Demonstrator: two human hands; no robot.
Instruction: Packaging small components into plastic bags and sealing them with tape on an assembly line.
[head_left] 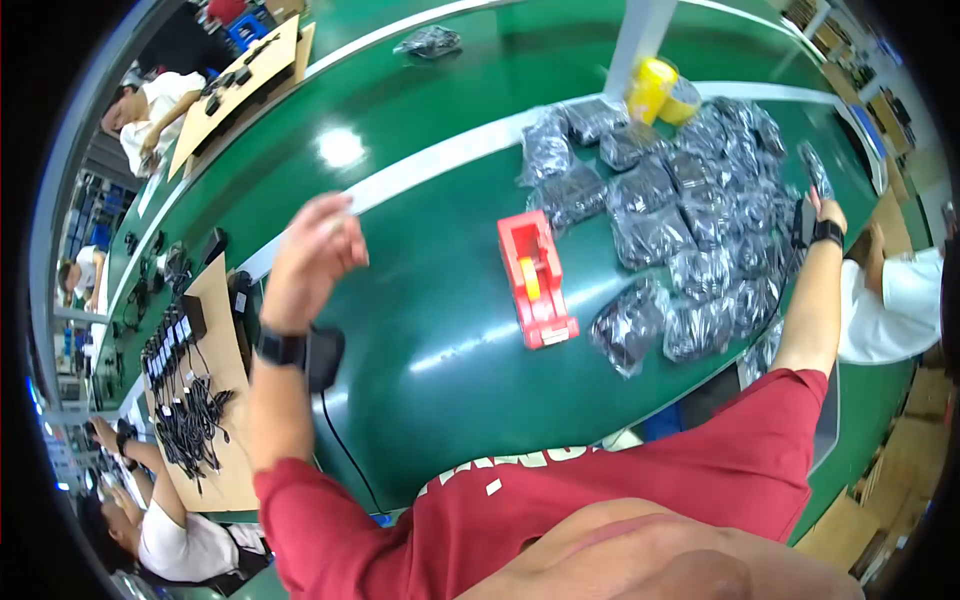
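**Over the green bench, two hands apart**

Leftmost, the left hand hangs raised over the green table, fingers loosely curled, nothing visibly pinched between them. Right of it stands one red tape dispenser. Further right spreads a heap of clear bags of black parts, too overlapped to count. Beyond, the right hand grips one such bag at the heap's far edge.

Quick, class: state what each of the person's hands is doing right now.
Left hand: raised, loosely curled, holding nothing visible.
Right hand: at the bagged-parts pile; grip cannot be told.
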